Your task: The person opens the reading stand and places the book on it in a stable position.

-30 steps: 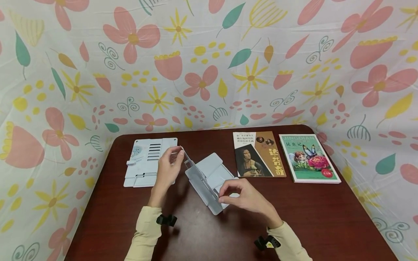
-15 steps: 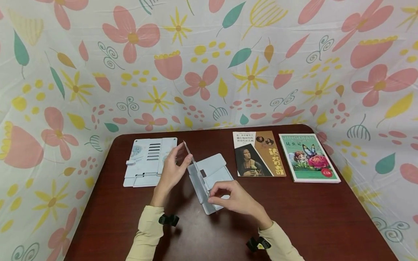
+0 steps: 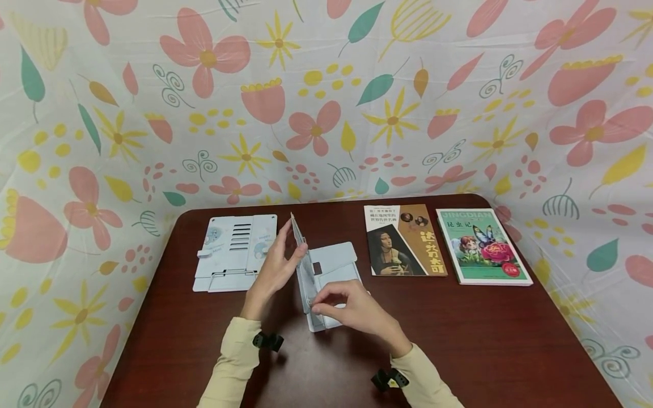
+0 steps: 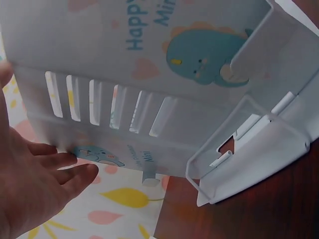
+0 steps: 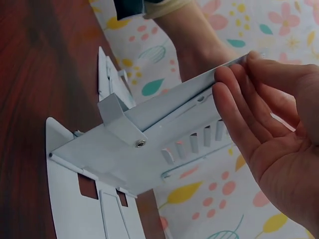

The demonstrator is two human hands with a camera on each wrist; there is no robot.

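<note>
A white metal book stand (image 3: 334, 262) stands unfolded mid-table, its printed back panel (image 4: 164, 30) raised steeply above the base. The left wrist view shows a blue dinosaur, lettering and a row of slots on that panel, plus a wire bracket (image 4: 219, 129) at its foot. My left hand (image 3: 275, 263) holds the panel's upper part, thumb on one side and fingers on the other. Lower down, at the near side edge, my right hand (image 5: 274, 114) pinches the panel between thumb and fingertips. Part of the base is hidden behind my right hand in the head view.
A second white book stand (image 3: 224, 263) lies folded flat at the left of the brown table (image 3: 459, 340). Toward the back right lie a brown-and-white book (image 3: 431, 226) with a portrait and a green book (image 3: 454, 218). A floral cloth (image 3: 316, 68) hangs behind the table.
The book stand has turned, its raised panel now seen nearly edge-on from the head view. My left hand has shifted right and my right hand left, both staying on the panel.
</note>
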